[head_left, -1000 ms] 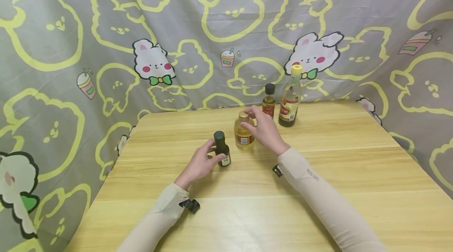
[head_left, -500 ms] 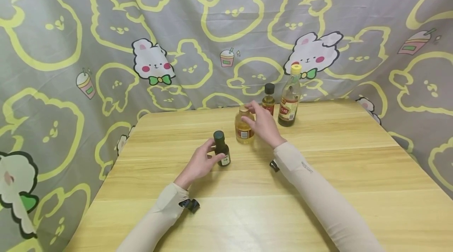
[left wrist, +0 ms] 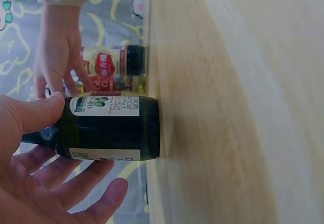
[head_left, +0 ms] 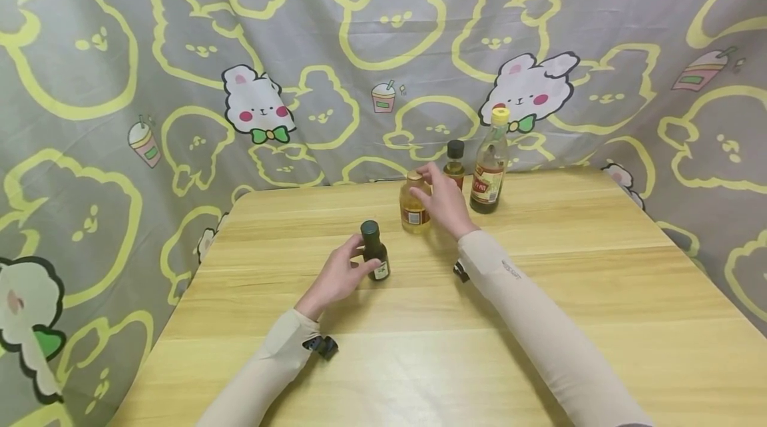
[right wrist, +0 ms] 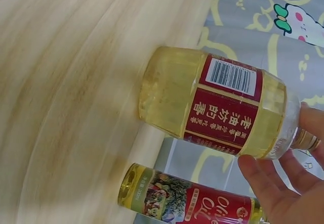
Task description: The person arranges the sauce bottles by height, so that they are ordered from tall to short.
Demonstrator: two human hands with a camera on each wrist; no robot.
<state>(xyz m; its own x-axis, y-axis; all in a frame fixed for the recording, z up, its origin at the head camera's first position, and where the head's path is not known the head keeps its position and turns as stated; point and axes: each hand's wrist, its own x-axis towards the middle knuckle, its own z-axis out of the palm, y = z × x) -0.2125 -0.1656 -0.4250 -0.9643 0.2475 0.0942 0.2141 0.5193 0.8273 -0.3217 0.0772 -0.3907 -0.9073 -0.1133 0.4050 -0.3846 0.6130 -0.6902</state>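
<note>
My left hand holds a small dark green olive oil bottle that stands upright on the table. In the left wrist view, the thumb lies at the shoulder of this olive oil bottle and the fingers are behind it. Farther back, my right hand grips a bottle of yellow cooking oil near its cap. Seen from the right wrist, the cooking oil bottle has a dark red label with a barcode, and its base is right at the tabletop. Its neck is partly covered by my fingers.
A slim black-capped bottle stands behind my right hand; the right wrist view shows its red "Olive Oil" label. To its right is a taller yellow-capped bottle of dark liquid. A patterned curtain hangs behind the wooden table.
My right hand has moved the cooking oil bottle toward the back of the table, closer to the black-capped bottle. The left hand and the olive oil bottle have stayed in place.
</note>
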